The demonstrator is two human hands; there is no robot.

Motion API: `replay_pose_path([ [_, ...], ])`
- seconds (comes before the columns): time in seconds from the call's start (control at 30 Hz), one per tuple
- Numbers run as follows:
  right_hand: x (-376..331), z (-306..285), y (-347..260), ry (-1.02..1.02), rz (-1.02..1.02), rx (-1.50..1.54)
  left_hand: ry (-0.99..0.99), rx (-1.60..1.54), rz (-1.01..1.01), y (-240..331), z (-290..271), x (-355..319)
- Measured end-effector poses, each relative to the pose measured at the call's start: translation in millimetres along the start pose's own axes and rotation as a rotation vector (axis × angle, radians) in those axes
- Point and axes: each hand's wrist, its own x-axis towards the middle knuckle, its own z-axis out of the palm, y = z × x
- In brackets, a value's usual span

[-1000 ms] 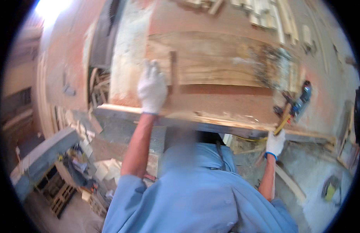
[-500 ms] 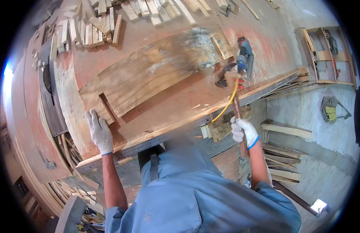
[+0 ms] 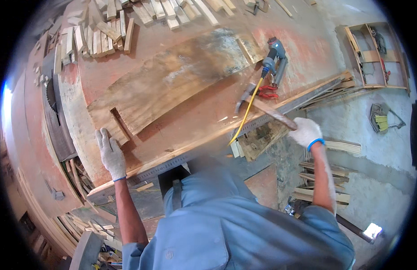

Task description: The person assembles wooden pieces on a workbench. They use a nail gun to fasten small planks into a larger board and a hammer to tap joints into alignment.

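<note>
A wide wooden board (image 3: 172, 85) with a slot near each end lies on the reddish workbench (image 3: 172, 135). At its near left corner rests my left hand (image 3: 111, 155) in a white glove, fingers stretched out against the wood. My right hand (image 3: 307, 132), also gloved, is closed around the wooden handle of a hammer (image 3: 275, 115). The hammer is off to the right of the board, its blurred metal head pointing left over the bench's front edge. Beyond it are red-handled pliers (image 3: 268, 93) and a blue-grey pneumatic nailer (image 3: 273, 60) with a yellow hose (image 3: 245, 117).
Several short wood strips (image 3: 100, 40) are piled at the far left. A saw blade (image 3: 51, 94) stands up at the left. Along the front edge runs a metal ruler strip (image 3: 156, 169). A wooden compartment box (image 3: 375, 58) hangs at the right, above stacked offcuts (image 3: 325, 180).
My right hand has moved right and up with the hammer, whose head has swung toward the left and nearer me. My left hand stays at the board's corner.
</note>
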Motion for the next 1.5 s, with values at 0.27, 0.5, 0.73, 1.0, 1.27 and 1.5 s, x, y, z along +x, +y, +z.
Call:
replay_pose_path([
  [0.27, 10.5, -43.2, 115.9, 0.163, 0.267, -0.217, 0.046, 0.055, 0.01, 6.3, 7.5, 2.5],
  [0.5, 0.4, 18.7, 48.6, 0.115, -0.016, 1.118, 0.093, 0.25, 0.124, 23.4, -11.3, -21.9],
  [0.73, 42.7, 6.9, -203.4, 0.086, -0.444, 0.838, 0.096, 0.172, -0.01, 30.5, -7.1, -41.5],
  [1.0, -2.7, -69.4, -359.4, 0.403, -1.077, 0.912, 0.159, 0.122, -0.037, 27.2, -15.8, -39.3],
  [1.27, 29.5, -37.9, -411.1, 0.449, -0.947, 0.078, 0.236, 0.095, 0.0, 27.1, -22.6, -38.2],
  [1.5, 22.8, -31.0, -401.6, 0.467, -0.987, 0.298, 0.27, 0.032, 0.002, 25.8, -18.8, -37.0],
])
